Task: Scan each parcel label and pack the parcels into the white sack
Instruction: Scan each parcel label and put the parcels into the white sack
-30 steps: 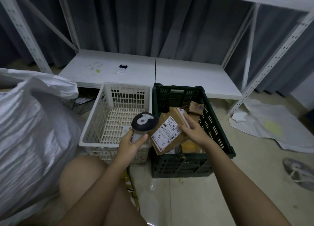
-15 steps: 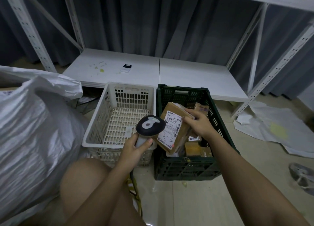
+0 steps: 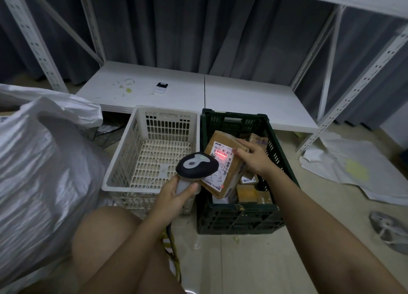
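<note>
The fingers of the left hand (image 3: 174, 194) are curled around the grip of the barcode scanner (image 3: 197, 166), and its dark head points to the right. The right hand (image 3: 254, 158) grips the upper edge of a brown parcel (image 3: 223, 163), with the fingers bent over it, and holds it tilted above the green crate (image 3: 238, 221). A red line of light lies across the white label (image 3: 221, 159).

To scan well, I think the parcel should be kept steady and the light should cross the whole barcode, with no finger covering it. After this the parcel must go to the white sack (image 3: 42, 172), which stands at the left, well apart from the crate.

More parcels (image 3: 248, 193) lie in the green crate. Beside it stands a white basket (image 3: 152, 157). Both are on a pale tiled floor (image 3: 242, 260), before a low white shelf (image 3: 242, 99) with metal posts, and grey curtains (image 3: 198, 26) hang behind.
</note>
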